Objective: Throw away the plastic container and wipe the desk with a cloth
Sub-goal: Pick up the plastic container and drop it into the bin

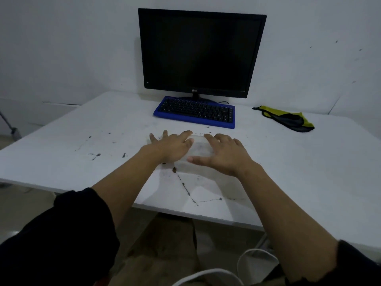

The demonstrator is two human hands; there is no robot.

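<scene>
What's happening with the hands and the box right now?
Both hands, left and right, spread over clear box, no grip yet. Cloth untouched. Nothing blocking.

1. The bench (309, 162) has a smooth, matt white top, marked with dark dried splatters and thin streaks.
2. The plastic container (199, 150) is clear, thin plastic, cloudy and smudged, so the bench shows dimly through it.
3. The monitor (201, 52) has a black plastic frame and a dark screen with a dull sheen.
4. The keyboard (194, 112) sits in a bright blue matt plastic case with black keys.
5. The cloth (288, 118) is soft, limp fabric, yellow with black parts, crumpled and matt.
6. The sleeves (68, 234) are dark matt fabric.
</scene>
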